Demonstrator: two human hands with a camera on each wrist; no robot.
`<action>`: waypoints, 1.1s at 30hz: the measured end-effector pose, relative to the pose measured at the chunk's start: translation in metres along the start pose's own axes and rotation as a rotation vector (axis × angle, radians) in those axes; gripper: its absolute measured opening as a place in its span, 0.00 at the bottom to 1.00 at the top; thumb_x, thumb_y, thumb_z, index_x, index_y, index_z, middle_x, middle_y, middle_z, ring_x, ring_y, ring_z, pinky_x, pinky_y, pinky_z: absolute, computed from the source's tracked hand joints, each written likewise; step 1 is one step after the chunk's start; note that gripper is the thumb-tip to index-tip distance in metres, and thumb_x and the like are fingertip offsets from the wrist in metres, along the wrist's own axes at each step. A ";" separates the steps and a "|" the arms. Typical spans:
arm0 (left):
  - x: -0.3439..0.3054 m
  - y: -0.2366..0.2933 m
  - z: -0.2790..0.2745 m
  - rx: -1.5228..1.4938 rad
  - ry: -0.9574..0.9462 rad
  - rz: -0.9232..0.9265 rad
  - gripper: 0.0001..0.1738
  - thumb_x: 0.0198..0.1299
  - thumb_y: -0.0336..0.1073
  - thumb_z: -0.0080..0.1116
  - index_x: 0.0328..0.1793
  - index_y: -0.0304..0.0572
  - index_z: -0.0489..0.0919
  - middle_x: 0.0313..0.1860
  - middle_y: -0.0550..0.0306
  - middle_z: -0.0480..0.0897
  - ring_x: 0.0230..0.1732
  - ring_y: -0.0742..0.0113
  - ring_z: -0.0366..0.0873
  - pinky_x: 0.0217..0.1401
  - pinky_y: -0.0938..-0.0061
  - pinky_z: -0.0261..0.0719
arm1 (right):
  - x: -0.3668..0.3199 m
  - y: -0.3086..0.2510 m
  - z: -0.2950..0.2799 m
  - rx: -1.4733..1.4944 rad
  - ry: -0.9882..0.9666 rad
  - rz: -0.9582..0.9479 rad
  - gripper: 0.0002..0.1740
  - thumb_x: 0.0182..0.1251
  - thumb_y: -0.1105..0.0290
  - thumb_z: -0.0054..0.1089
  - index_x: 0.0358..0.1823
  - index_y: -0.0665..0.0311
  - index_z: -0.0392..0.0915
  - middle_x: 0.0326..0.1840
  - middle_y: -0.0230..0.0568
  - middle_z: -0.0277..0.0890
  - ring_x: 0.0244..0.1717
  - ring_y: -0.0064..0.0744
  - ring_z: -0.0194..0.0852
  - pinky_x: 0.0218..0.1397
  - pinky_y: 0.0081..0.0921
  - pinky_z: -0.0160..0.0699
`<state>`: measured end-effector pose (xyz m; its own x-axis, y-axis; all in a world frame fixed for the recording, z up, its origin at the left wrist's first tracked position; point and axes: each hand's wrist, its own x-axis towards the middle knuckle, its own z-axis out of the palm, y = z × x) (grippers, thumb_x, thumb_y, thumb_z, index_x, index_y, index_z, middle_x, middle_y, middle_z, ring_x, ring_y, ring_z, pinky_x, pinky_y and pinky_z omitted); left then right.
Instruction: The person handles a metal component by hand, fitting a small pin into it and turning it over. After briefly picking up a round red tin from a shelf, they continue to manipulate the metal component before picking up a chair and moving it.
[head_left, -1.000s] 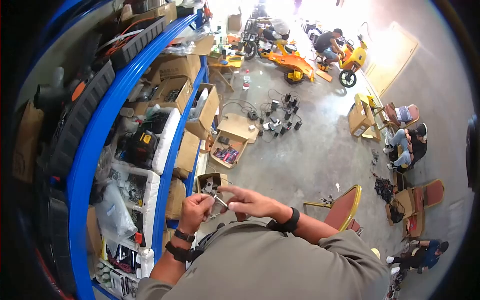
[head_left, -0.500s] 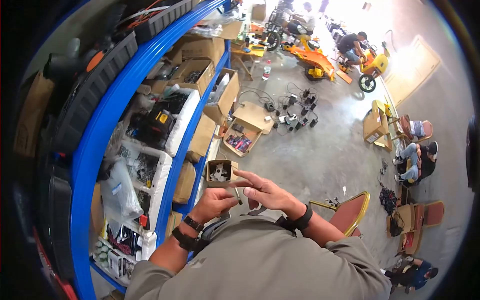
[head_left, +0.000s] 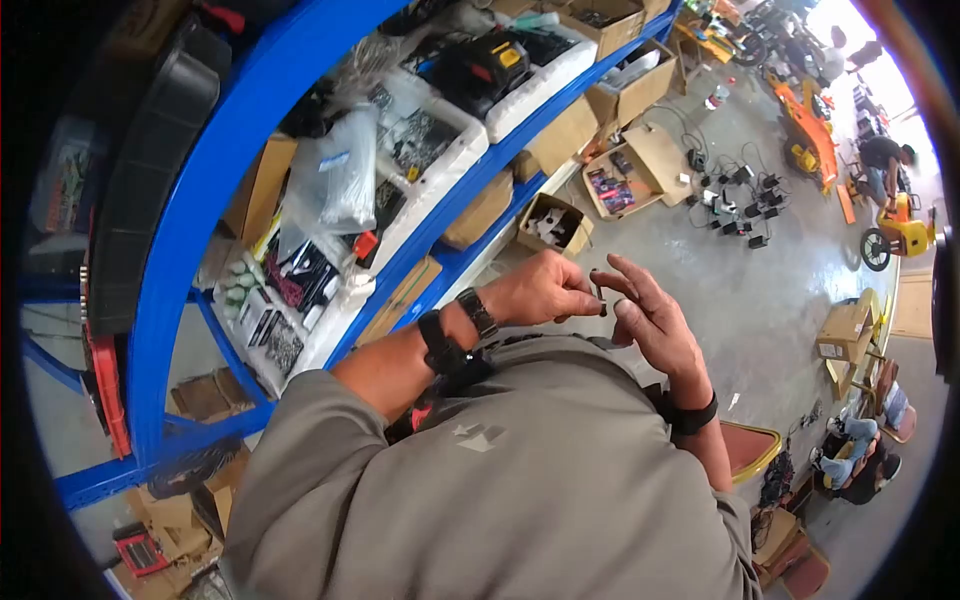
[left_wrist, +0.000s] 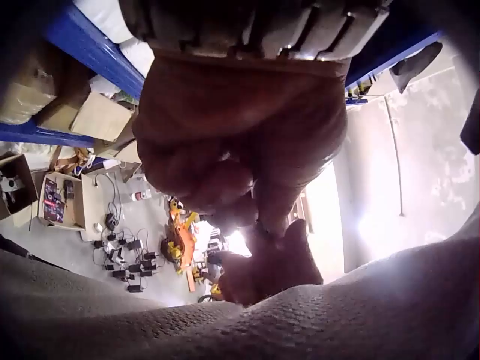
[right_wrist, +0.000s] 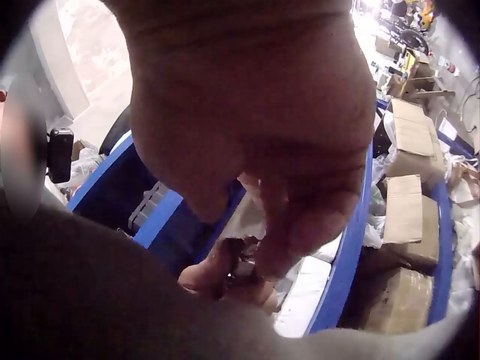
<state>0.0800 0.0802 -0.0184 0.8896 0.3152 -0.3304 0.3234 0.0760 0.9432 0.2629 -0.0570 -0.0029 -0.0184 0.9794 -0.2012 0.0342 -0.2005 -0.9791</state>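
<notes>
In the head view my left hand [head_left: 540, 288] pinches a small metal rod [head_left: 599, 292] with dark ends between thumb and fingers. Close at its right is my right hand [head_left: 658, 325], index finger stretched out, another fingertip right at the rod. Both hands are in front of the grey shirt [head_left: 540, 440]. From the right wrist, the shiny metal part [right_wrist: 244, 268] shows by the left fingertips [right_wrist: 204, 276], under the right hand's dark fingers. The left wrist view has the left hand [left_wrist: 240, 142] in shadow, hiding the rod.
A blue shelf rack [head_left: 205, 190] with foam trays, plastic bags and cartons stands at the left. Beyond the hands, a small box of parts [head_left: 553, 225] and an open carton [head_left: 630, 180] sit on the floor near several black adapters [head_left: 740, 200]. A red chair [head_left: 748, 450] is at the right.
The head view has swung left, so more of the rack shows and the hands appear farther right. The left hand still holds the rod, now more upright beside the right fingers.
</notes>
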 end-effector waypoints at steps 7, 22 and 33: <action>-0.011 -0.002 -0.016 -0.219 0.185 0.074 0.12 0.66 0.40 0.64 0.40 0.38 0.84 0.22 0.68 0.78 0.21 0.84 0.69 0.22 0.85 0.65 | 0.009 0.010 0.006 0.059 -0.156 0.112 0.30 0.78 0.57 0.52 0.72 0.67 0.62 0.49 0.42 0.83 0.30 0.22 0.77 0.34 0.21 0.78; -0.022 0.005 -0.222 -0.156 0.722 0.003 0.16 0.64 0.42 0.65 0.50 0.40 0.81 0.29 0.60 0.83 0.19 0.79 0.74 0.21 0.84 0.69 | -0.021 0.060 -0.021 0.381 0.517 0.165 0.20 0.76 0.66 0.52 0.62 0.72 0.71 0.42 0.42 0.84 0.29 0.21 0.77 0.34 0.17 0.76; 0.012 -0.043 -0.279 -0.148 0.625 -0.299 0.10 0.70 0.35 0.55 0.52 0.38 0.78 0.39 0.55 0.84 0.29 0.69 0.83 0.28 0.75 0.84 | -0.079 0.135 -0.047 0.812 0.896 -0.043 0.18 0.79 0.64 0.49 0.62 0.67 0.71 0.38 0.36 0.83 0.28 0.19 0.77 0.31 0.17 0.77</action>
<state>-0.0129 0.3449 -0.0530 0.4036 0.7413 -0.5363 0.4380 0.3581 0.8246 0.3161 -0.1599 -0.1178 0.7058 0.5907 -0.3910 -0.5928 0.1903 -0.7825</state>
